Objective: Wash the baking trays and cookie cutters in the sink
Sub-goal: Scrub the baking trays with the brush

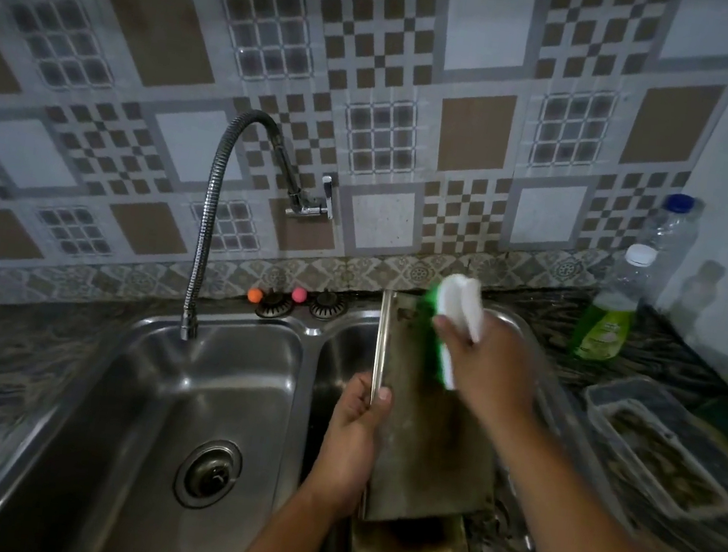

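Observation:
A stained metal baking tray (420, 438) stands tilted on its end over the right basin of a double steel sink (310, 329). My left hand (353, 439) grips the tray's left rim, thumb on the inner face. My right hand (486, 364) holds a white brush with green bristles (455, 319) against the tray's upper part. A second, darker tray (407, 547) lies in the right basin beneath the upright one. No cookie cutters are visible.
A flexible steel tap (202, 233) hangs over the left basin with its drain (208, 472); no water runs. On the right counter stand a green dish soap bottle (603, 328), two clear plastic bottles (672, 235) and a clear rectangular container (652, 449).

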